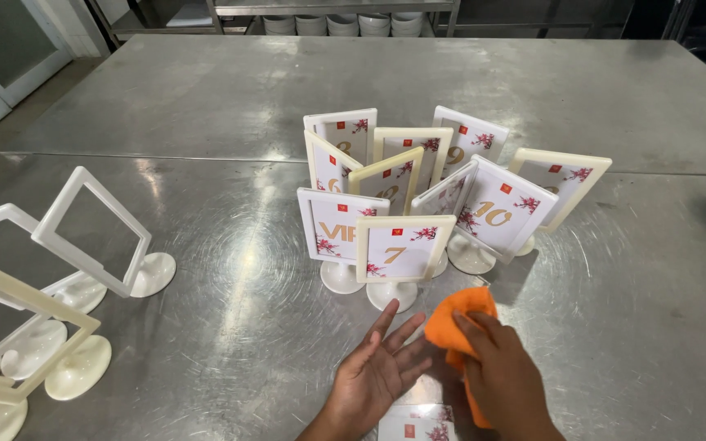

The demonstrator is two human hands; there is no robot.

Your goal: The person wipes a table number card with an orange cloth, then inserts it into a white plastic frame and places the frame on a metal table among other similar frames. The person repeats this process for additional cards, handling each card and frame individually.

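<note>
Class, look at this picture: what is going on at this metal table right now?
A person stands at a steel table. The right hand presses an orange cloth onto the tabletop, and the left hand lies open, palm up, beside it. Just ahead stands a cluster of framed card stands with floral cards. Empty frames stand at the left. A loose card lies near the wrists.

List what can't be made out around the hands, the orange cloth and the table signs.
- Orange cloth, head view: its lower part is covered by the right hand.
- Card by the left hand: cut off by the bottom edge.
- Rear table signs: partly hidden behind the front ones.
- Empty frames: the nearest are cropped by the left edge.
- Stacked bowls on the far shelf: too small to count.
</note>
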